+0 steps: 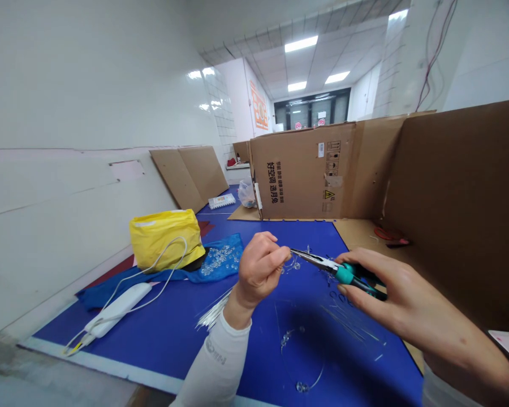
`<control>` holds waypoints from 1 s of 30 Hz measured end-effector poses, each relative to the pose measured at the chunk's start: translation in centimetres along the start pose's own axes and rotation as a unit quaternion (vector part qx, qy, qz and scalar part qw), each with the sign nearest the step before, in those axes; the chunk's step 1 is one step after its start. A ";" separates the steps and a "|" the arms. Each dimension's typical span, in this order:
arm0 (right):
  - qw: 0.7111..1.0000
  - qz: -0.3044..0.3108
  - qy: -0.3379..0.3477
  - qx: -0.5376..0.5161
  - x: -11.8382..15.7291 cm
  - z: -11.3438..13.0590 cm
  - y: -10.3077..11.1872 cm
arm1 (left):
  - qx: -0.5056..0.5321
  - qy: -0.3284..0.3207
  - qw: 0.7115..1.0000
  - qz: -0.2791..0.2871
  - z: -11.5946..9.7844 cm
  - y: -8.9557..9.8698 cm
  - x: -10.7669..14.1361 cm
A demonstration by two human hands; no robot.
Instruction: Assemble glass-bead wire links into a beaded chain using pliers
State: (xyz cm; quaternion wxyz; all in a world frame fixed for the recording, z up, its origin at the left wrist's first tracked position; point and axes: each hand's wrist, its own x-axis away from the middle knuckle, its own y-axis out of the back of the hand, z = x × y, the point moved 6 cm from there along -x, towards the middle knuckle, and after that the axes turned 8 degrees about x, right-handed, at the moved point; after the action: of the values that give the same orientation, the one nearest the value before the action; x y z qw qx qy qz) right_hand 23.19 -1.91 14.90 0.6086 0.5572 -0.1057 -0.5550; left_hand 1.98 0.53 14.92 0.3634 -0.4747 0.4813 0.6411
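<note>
Needle-nose pliers [339,272], teal grips, sit in your right hand [396,297], fingers wrapped closed round the handles, nose pointing left toward your other fingertips. Your left hand [258,271] is raised just beside the pliers' tip, fingers pinched narrow; whatever is between them is too small to tell. Small clear beads on thin wire [294,263] show right past those left fingertips. White sleeve [214,362] on your left forearm, wrist bent, arm angled up from the lower edge.

Below your fingers, on the blue work mat [110,345]: a wire loop with clear beads [301,373], and a bundle of thin clear rods [212,314] under your left wrist. Left of your left hand: blue cloth [110,294] with loose clear beads [218,260] heaped on it, yellow bag [165,240], white power adapter [119,308] with its cable.

Right of your right fingers, a cardboard panel [453,198], a red item [385,233] at its foot. Past your fingertips, a cardboard carton [301,172], a clear plastic bag [246,194], a white box [221,201]. White wall [68,113] runs along the left; ceiling lights [301,44] overhead, dark window [309,110] at the far end.
</note>
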 end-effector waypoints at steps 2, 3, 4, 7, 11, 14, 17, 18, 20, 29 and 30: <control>1.000 0.012 -0.002 -0.007 0.1 -0.2 0.0 | -0.010 -0.003 1.000 0.001 -0.2 0.0 0.0; 1.000 0.015 -0.002 -0.009 0.2 -0.2 0.1 | -0.014 -0.006 1.000 0.002 -0.3 0.0 0.0; 1.000 0.016 0.001 -0.011 0.2 -0.2 0.2 | -0.016 -0.011 1.000 0.003 -0.5 0.0 0.0; 1.000 0.011 0.010 -0.010 0.2 -0.2 0.6 | -0.018 -0.024 1.000 0.006 -0.7 0.1 0.0; 1.000 0.002 0.018 -0.002 0.2 -0.1 1.0 | -0.020 -0.025 0.999 0.006 -0.9 0.1 0.0; 1.000 0.002 0.022 -0.003 0.2 -0.2 1.1 | -0.028 -0.035 0.999 0.013 -1.1 0.0 0.0; 1.000 0.002 0.025 -0.008 0.2 -0.2 1.2 | -0.036 -0.042 0.998 0.024 -1.5 -0.2 -0.3; 1.000 0.005 0.025 -0.011 0.3 -0.3 1.2 | -0.037 -0.044 0.998 0.026 -1.6 -0.2 -0.3; 0.999 0.015 0.025 -0.019 0.3 -0.4 1.1 | -0.036 -0.044 0.998 0.030 -1.7 -0.3 -0.4; 0.999 0.036 0.038 -0.005 -0.3 -1.2 0.0 | 0.025 -0.004 1.000 -0.008 -0.3 -0.9 0.2; 0.999 0.032 0.040 0.003 -0.3 -1.2 -0.1 | 0.034 0.005 0.999 -0.016 -0.1 -1.0 0.2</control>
State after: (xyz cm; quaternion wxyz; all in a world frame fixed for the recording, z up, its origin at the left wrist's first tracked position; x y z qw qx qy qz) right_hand 23.93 -0.94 14.54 0.6281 0.5770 -0.1003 -0.5124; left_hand 2.82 0.71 14.42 0.3869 -0.4727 0.4972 0.6162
